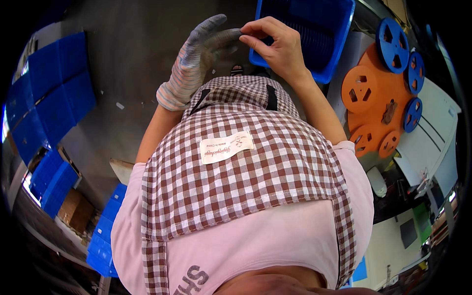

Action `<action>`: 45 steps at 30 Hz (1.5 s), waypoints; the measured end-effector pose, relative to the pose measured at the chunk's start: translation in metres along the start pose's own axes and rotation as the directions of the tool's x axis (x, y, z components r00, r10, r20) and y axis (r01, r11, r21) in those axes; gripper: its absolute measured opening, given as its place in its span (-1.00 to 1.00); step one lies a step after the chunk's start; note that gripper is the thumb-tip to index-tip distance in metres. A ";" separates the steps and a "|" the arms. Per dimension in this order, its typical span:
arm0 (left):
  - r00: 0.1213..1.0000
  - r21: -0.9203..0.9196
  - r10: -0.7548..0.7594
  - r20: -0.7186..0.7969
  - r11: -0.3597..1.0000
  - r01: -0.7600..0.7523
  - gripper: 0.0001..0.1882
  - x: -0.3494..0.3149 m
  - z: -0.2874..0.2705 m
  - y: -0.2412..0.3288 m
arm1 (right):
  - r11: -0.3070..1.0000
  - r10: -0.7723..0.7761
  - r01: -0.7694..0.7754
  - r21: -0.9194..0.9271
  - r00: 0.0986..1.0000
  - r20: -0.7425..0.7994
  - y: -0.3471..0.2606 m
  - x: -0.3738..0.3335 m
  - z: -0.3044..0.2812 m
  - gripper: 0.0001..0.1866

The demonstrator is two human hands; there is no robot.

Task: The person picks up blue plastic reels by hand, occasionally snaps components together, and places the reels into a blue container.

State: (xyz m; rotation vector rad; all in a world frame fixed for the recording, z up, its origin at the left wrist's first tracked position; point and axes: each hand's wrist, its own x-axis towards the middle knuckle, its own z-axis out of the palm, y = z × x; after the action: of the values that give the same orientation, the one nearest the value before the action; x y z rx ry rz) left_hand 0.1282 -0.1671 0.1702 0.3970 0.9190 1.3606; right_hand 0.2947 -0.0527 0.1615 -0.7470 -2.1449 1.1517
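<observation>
My left hand wears a striped work glove, grey over the fingers and palm. Its fingers stretch out toward the right and hold nothing that I can see. My bare right hand meets it in front of the apron, thumb and forefinger pinching the tip of a gloved finger. Just beyond and beside the right hand, a blue plastic bin with a ribbed inside stands partly hidden by it. A brown-and-white checked apron covers my front.
On the right are several blue reels and orange reels, near a pale table. Blue boxes stand at the left, with more blue boxes and a brown box lower down. Small scraps lie on the grey floor.
</observation>
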 end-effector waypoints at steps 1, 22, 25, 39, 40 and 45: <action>0.999 0.039 0.019 0.041 0.999 -0.021 -0.22 0.004 -0.002 -0.001 | 0.999 -0.010 0.010 -0.046 1.000 -0.015 0.001 -0.002 -0.001 -0.83; 0.764 0.359 -0.102 0.637 0.916 -0.177 -0.17 0.075 0.030 0.032 | 0.910 -0.076 -0.179 -0.374 0.815 -0.575 -0.027 -0.030 -0.025 -0.92; 0.723 0.352 -0.079 0.687 0.906 -0.235 -0.22 0.077 0.035 0.036 | 0.878 -0.117 -0.191 -0.438 0.803 -0.584 -0.030 -0.029 -0.026 -0.93; 0.735 0.392 -0.024 0.678 0.858 -0.333 -0.24 0.083 0.048 0.049 | 0.971 0.214 -0.238 0.036 0.783 -0.584 -0.030 -0.027 -0.051 -0.90; 0.740 0.402 -0.019 0.672 0.849 -0.343 -0.24 0.081 0.049 0.048 | 0.980 0.156 -0.200 -0.015 0.805 -0.572 -0.033 -0.026 -0.051 -0.91; 0.757 0.447 -0.062 0.651 0.837 -0.316 -0.27 0.076 0.052 0.047 | 0.966 -0.007 -0.136 -0.219 0.837 -0.547 -0.036 -0.027 -0.049 -0.94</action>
State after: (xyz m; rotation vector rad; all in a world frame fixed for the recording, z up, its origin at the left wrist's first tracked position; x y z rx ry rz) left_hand 0.1319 -0.0724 0.2111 1.3117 0.6647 0.9429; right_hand 0.3410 -0.0629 0.2083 -1.1168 -1.7909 0.5920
